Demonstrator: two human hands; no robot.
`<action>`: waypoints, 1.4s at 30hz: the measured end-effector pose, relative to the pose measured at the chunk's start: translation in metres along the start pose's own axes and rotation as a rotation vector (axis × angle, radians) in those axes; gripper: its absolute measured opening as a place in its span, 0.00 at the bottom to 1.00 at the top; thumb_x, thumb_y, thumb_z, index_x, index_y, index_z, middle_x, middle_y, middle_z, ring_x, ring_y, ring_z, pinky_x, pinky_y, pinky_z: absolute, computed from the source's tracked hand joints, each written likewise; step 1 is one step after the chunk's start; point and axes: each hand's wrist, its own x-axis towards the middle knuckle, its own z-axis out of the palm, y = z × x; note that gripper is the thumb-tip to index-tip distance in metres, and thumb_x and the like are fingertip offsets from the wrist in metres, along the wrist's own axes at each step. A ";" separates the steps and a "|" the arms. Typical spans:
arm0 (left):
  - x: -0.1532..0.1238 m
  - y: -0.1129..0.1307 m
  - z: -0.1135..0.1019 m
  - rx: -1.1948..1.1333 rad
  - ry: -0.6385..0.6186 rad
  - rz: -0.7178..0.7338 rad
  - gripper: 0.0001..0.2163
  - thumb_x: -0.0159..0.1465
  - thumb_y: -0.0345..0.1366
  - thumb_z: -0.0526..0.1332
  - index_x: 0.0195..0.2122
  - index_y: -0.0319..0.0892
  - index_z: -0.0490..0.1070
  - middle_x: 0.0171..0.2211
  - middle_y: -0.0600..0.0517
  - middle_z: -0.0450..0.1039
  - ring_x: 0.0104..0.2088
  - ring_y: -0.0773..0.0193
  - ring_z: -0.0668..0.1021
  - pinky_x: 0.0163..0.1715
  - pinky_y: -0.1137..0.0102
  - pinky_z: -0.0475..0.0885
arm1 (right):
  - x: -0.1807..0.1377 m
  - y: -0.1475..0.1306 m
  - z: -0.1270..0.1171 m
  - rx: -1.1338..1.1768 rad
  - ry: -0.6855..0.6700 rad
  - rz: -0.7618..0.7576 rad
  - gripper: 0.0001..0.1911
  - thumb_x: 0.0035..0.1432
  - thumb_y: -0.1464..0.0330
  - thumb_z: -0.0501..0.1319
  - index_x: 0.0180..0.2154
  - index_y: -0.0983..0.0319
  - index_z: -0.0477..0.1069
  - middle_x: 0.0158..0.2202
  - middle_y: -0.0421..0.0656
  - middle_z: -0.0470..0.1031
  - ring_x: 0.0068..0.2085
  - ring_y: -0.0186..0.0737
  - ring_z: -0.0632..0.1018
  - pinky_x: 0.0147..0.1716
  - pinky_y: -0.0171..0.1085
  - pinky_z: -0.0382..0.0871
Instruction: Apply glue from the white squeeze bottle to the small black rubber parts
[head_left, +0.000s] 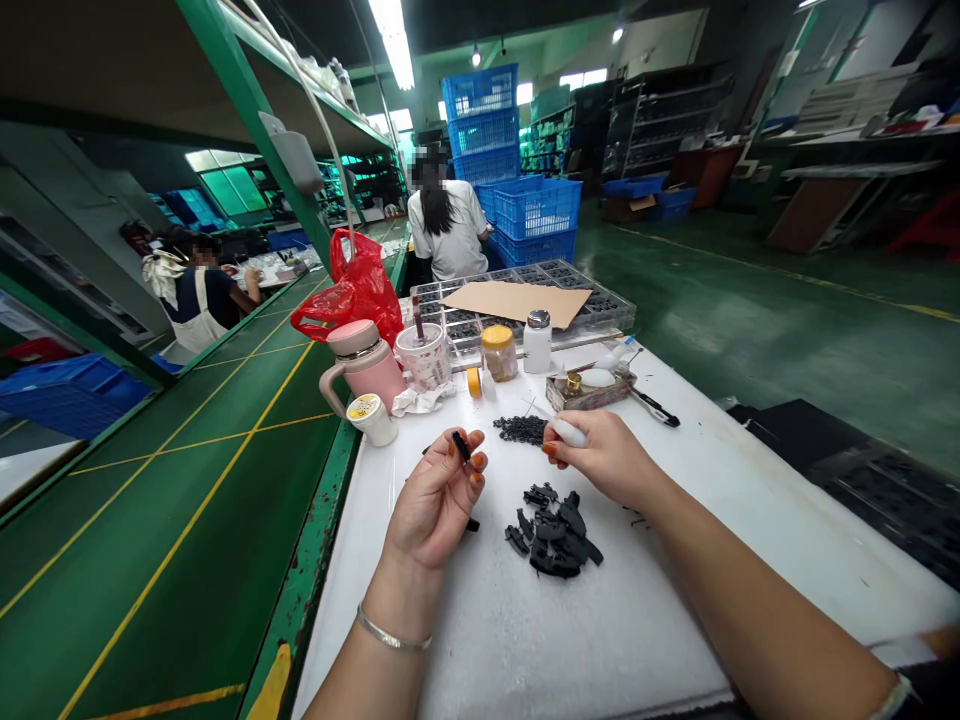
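My left hand (435,497) pinches a small black plastic part (460,446) between thumb and fingertips, raised above the white tabletop. In my right hand (609,455) is a white rounded tool with a thin needle-like tip (568,432); its exact kind is unclear. That tip points at a pile of tiny black pieces (519,430). Below and between both hands lies a loose heap of larger black plastic parts (556,535). Another dark piece (472,524) shows beside my left hand, partly hidden by it.
Behind the hands stand a pink mug (367,365), a lidded cup (424,355), a yellow-lidded jar (499,352) and a white bottle (538,343). A small tool box (589,390) sits right of them. Cardboard (517,300) covers part of a compartment tray. A green conveyor (187,480) runs left; two people work beyond.
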 end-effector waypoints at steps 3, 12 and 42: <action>0.001 -0.007 0.002 0.025 -0.018 -0.042 0.09 0.55 0.27 0.67 0.36 0.38 0.71 0.37 0.49 0.71 0.32 0.70 0.75 0.28 0.80 0.75 | -0.012 -0.017 0.003 0.324 0.055 -0.083 0.06 0.54 0.67 0.60 0.28 0.62 0.71 0.24 0.38 0.73 0.28 0.34 0.72 0.28 0.31 0.63; 0.006 -0.023 0.003 0.131 0.016 -0.072 0.10 0.53 0.28 0.68 0.36 0.35 0.71 0.33 0.49 0.73 0.29 0.71 0.76 0.28 0.81 0.75 | -0.025 -0.036 0.016 0.351 0.201 -0.246 0.03 0.53 0.73 0.61 0.31 0.61 0.72 0.26 0.36 0.72 0.27 0.31 0.71 0.27 0.29 0.62; 0.003 -0.028 0.010 0.384 0.019 -0.008 0.08 0.54 0.32 0.69 0.31 0.37 0.71 0.32 0.50 0.74 0.27 0.73 0.74 0.28 0.79 0.71 | -0.020 -0.028 0.022 0.417 0.189 -0.227 0.02 0.54 0.73 0.60 0.32 0.61 0.68 0.29 0.36 0.70 0.32 0.33 0.71 0.34 0.31 0.62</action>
